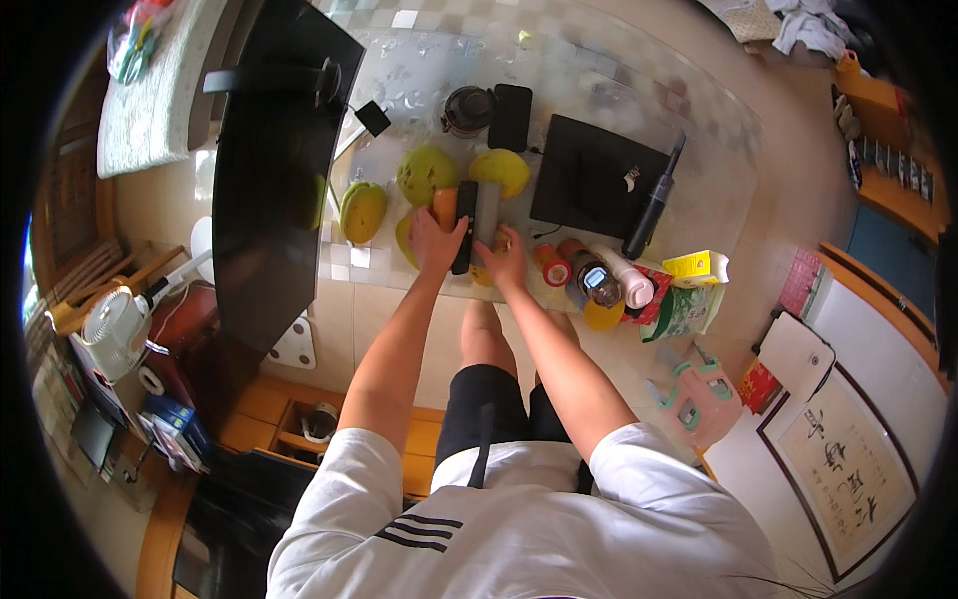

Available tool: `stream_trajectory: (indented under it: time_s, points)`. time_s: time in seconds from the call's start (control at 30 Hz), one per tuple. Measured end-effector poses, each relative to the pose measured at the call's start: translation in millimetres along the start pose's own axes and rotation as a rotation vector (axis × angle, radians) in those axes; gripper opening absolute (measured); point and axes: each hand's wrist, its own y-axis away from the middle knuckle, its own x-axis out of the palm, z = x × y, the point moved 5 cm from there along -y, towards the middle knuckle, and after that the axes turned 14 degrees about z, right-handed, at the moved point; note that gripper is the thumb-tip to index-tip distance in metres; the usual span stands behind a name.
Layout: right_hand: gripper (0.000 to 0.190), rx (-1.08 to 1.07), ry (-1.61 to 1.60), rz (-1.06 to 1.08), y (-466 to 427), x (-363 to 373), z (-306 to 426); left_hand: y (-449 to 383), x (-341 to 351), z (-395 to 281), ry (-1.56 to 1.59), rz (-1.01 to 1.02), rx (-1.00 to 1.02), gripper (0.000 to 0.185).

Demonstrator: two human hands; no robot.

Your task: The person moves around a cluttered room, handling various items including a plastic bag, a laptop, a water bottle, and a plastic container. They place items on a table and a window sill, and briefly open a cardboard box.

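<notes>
On the table before me, my left hand [438,241] rests beside an orange cylinder-like object [444,207], its thumb against a long black bar-shaped object [465,224]. Parallel to that bar lies a grey bar-shaped object [488,210]. My right hand [507,258] is at the grey bar's near end, fingers curled. Whether either hand grips something is hidden by the fingers. Large yellow-green fruits surround them: one [426,174] behind the orange object, another [509,171] behind the grey bar, a third [364,213] to the left. A yellow item [481,275] shows between my hands.
A large black monitor [281,172] stands left. Farther back are a dark round jar [468,111] and a black phone [511,117]. To the right lie a black flat panel [595,176], a black cylindrical device [650,217], bottles [599,278] and a yellow carton [694,267].
</notes>
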Motion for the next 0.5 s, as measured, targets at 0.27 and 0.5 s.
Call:
stream_trajectory:
  time_s: [0.27, 0.5]
  points:
    - [0.036, 0.301, -0.469, 0.189, 96, -46, -54, 50, -23, 27, 0.098, -0.215, 0.150, 0.068]
    - [0.017, 0.560, -1.291, 0.014, 209, -85, -93, 172, -23, 6, 0.442, 0.223, 0.175, 0.026]
